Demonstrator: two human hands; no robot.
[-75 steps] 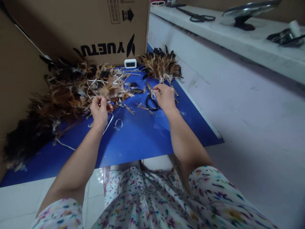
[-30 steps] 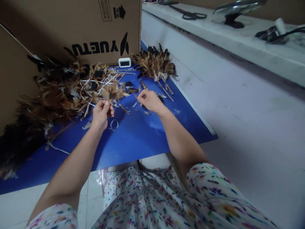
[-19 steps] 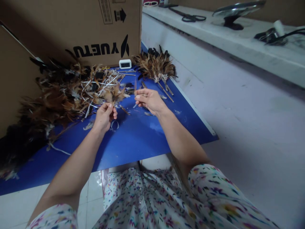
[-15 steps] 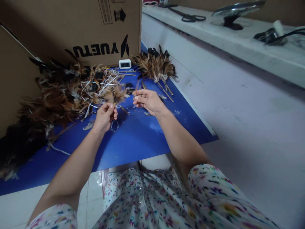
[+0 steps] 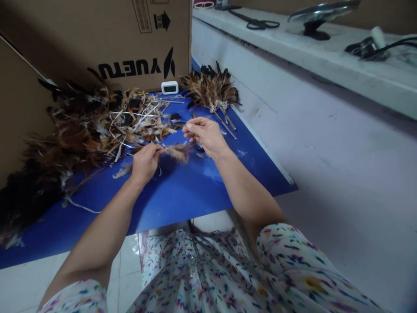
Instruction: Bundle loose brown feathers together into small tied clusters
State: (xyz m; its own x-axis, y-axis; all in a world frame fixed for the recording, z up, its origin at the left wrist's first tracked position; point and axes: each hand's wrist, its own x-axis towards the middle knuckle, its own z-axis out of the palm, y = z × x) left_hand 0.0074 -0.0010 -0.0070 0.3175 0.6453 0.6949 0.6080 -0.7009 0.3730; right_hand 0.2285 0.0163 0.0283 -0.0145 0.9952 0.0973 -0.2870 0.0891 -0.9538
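Note:
Pinched in my left hand is a small fluffy brown feather bunch, its tuft pointing right toward the other hand. My right hand is closed at the fingertips just above and right of the tuft; what is between them, if anything, is too small to make out. Beyond both hands a heap of loose brown and black feathers with white strips mixed in spreads over the blue table. A few single feathers lie near my right hand.
A bundle of feathers on sticks rests at the back right by a wall. Behind the heap stands a cardboard box, with a small white digital clock before it. Scissors and a round stand mirror are on the ledge.
My left hand has turned, so the feather bunch that pointed up and away now points right. My right hand has stayed nearly in place, its fingers rolled slightly.

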